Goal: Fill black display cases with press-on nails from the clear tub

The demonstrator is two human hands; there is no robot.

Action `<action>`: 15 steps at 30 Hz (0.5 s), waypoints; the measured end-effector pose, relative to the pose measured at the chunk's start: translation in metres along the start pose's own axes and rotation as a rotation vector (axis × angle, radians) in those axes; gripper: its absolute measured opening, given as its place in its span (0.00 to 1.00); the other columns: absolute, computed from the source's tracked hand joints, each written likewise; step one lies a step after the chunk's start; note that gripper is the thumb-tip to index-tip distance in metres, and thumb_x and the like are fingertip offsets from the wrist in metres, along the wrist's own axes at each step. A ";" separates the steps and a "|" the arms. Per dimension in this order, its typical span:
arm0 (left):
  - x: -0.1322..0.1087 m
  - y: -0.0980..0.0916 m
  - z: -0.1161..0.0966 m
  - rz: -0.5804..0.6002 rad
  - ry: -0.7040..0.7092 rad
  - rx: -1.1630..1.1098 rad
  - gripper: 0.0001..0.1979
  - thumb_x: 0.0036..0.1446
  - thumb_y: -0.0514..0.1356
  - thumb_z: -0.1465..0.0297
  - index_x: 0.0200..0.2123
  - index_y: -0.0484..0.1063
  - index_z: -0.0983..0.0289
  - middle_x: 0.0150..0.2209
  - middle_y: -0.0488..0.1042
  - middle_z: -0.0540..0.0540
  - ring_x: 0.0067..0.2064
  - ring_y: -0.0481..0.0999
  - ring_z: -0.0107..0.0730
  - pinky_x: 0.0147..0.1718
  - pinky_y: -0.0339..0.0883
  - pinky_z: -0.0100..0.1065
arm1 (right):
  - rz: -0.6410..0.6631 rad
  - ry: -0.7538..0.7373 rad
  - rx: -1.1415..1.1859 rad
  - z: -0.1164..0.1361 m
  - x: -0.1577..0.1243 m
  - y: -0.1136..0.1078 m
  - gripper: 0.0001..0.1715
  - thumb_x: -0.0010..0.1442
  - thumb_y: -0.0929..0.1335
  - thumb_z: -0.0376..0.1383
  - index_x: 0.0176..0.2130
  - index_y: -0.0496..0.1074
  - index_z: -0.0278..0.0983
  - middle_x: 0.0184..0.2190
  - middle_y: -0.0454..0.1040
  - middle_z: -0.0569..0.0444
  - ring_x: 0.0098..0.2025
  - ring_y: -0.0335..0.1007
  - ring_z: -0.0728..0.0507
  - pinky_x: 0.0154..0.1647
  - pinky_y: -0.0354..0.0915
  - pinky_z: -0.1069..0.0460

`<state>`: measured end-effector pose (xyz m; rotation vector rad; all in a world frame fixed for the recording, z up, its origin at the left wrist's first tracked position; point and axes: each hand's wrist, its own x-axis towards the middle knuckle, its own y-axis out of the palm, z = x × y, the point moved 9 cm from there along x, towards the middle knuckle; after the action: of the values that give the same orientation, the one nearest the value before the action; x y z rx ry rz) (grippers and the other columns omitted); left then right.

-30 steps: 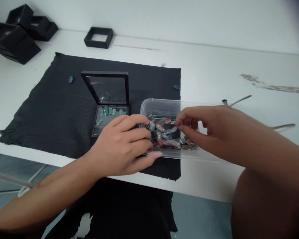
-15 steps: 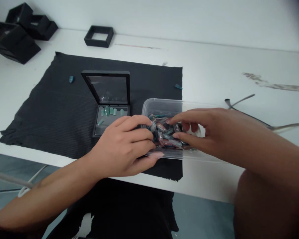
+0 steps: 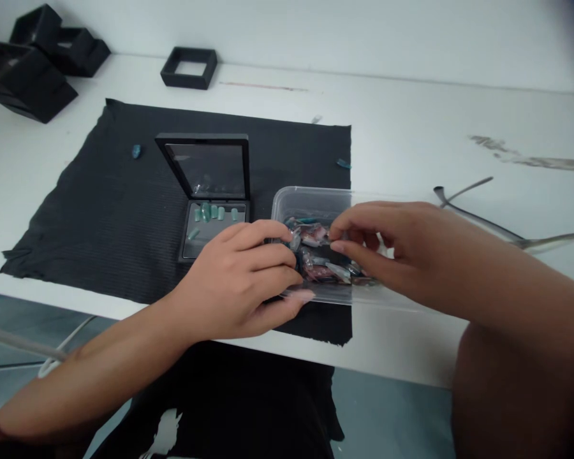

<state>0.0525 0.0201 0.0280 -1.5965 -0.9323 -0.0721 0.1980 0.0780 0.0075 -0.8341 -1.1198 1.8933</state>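
Bench [image 3: 402,127] and cloth [image 3: 110,204] bore the tub [image 3: 316,203] of pieces [image 3: 316,271]. The right hand [image 3: 402,233] had nearly pinched fingers over them, the left hand [image 3: 243,277] bent over the tub (either's grip unclear); gentle parting seemed wisest.

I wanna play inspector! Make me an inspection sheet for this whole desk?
Surface: white table, partly covered by a black cloth.
Job's things: clear tub of mixed shiny pieces, straddling the cloth's right edge; black box, lid up, with green pieces inside.
Clutter: black frames piled far left, one frame apart; blue piece on the cloth; what look like glasses.
Hands: left hand over the tub's left end; right hand at the tub, fingertips close together; whether they pinch a piece, I can't tell.
Cables: white cable below the table, lower left.
Surroundings: pale wall behind.
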 end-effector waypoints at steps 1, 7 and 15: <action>0.000 0.000 0.000 0.001 -0.001 -0.002 0.08 0.64 0.65 0.66 0.35 0.80 0.65 0.36 0.83 0.50 0.50 0.80 0.43 0.50 0.76 0.42 | -0.024 0.007 0.011 0.000 0.000 -0.004 0.09 0.66 0.65 0.44 0.39 0.74 0.46 0.27 0.75 0.58 0.24 0.65 0.46 0.26 0.58 0.48; 0.000 0.000 0.002 0.000 -0.014 -0.005 0.06 0.62 0.65 0.68 0.36 0.80 0.63 0.34 0.82 0.50 0.48 0.79 0.42 0.47 0.75 0.41 | -0.120 0.018 0.129 -0.001 -0.003 -0.021 0.09 0.69 0.65 0.45 0.39 0.68 0.44 0.24 0.71 0.59 0.22 0.63 0.47 0.23 0.57 0.49; -0.001 -0.001 0.002 -0.010 -0.013 -0.003 0.05 0.62 0.64 0.67 0.36 0.80 0.62 0.33 0.82 0.50 0.46 0.79 0.39 0.46 0.74 0.39 | -0.092 -0.007 0.378 -0.003 -0.006 -0.018 0.07 0.69 0.67 0.45 0.42 0.65 0.46 0.28 0.70 0.60 0.28 0.63 0.47 0.27 0.59 0.49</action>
<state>0.0502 0.0209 0.0275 -1.5967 -0.9505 -0.0700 0.2087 0.0803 0.0235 -0.5546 -0.7545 1.9471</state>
